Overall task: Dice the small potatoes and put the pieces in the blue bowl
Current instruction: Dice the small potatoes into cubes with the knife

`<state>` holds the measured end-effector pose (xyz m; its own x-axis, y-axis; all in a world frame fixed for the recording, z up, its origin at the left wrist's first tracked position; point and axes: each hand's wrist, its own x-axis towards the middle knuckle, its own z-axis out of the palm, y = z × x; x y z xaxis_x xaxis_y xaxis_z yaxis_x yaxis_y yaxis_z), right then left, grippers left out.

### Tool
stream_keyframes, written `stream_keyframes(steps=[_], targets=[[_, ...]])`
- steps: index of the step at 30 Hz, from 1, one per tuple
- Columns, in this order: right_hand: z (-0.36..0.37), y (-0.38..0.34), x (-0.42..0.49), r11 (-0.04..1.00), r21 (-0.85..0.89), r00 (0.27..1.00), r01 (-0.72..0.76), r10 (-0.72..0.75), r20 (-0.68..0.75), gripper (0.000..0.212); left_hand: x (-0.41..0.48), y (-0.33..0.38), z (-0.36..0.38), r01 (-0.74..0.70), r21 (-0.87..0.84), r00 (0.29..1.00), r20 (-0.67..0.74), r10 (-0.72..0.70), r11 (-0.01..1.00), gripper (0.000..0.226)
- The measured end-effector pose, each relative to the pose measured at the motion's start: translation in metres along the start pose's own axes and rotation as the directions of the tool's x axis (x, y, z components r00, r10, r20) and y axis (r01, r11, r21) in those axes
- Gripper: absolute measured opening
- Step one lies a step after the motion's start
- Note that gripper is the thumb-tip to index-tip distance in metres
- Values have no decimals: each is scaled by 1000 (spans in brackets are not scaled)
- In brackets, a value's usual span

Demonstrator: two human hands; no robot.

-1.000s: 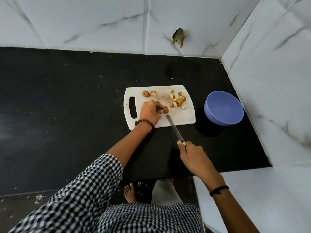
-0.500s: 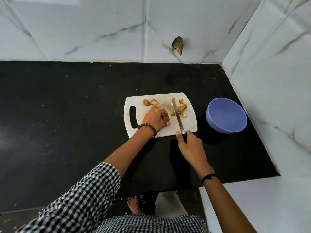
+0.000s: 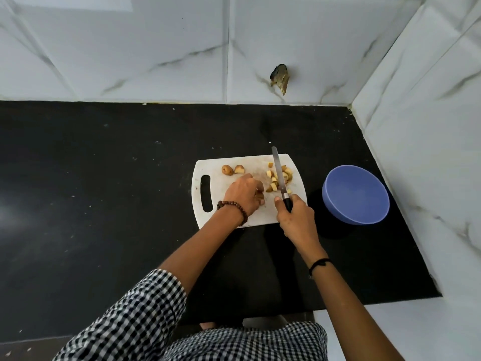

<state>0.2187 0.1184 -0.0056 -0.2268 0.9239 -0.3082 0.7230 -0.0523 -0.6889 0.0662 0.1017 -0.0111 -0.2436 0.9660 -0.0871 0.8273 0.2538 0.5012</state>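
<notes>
A white cutting board (image 3: 260, 217) lies on the black counter. My left hand (image 3: 243, 194) is curled over a small brown potato (image 3: 260, 196) that is mostly hidden under its fingers. My right hand (image 3: 295, 216) grips the black handle of a knife (image 3: 279, 175). The blade points away from me and lies across a pile of diced potato pieces (image 3: 277, 178). A whole small potato (image 3: 227, 170) and a cut piece (image 3: 239, 169) lie at the board's far edge. The blue bowl (image 3: 355, 194) stands to the right of the board, and I see nothing in it.
The black counter (image 3: 104, 191) stretches wide to the left of the board. White marble walls close off the back and the right side, with a chipped spot (image 3: 280, 78) in the back wall. The counter's front edge runs just below my forearms.
My right hand has moved the knife forward from the counter's front onto the board, so the blade now lies over the diced pieces. My left hand stays on the potato.
</notes>
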Motion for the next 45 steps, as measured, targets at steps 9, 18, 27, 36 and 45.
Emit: stream_keyframes(steps=[9, 18, 27, 36, 45], targets=[[-8, -5, 17, 999, 52, 1000, -1, 0, 11, 26, 3, 9, 4, 4, -190, 1000, -11, -6, 982, 25], [-25, 1, 38, 994, 106, 994, -19, 30, -104, 19, 14, 34, 23, -26, -396, 994, -111, -20, 918, 26], [-25, 8, 39, 999, 38, 997, 24, -21, -70, 23, -1, 22, 31, 50, -375, 980, -158, -117, 926, 36], [-29, 0, 44, 995, -39, 991, 90, -93, -93, 22, -3, 31, 32, 150, -589, 963, -95, -252, 794, 35], [-24, -17, 43, 984, -68, 983, 166, -170, -64, 27, -3, 16, 18, 157, -523, 946, -165, -280, 837, 35]])
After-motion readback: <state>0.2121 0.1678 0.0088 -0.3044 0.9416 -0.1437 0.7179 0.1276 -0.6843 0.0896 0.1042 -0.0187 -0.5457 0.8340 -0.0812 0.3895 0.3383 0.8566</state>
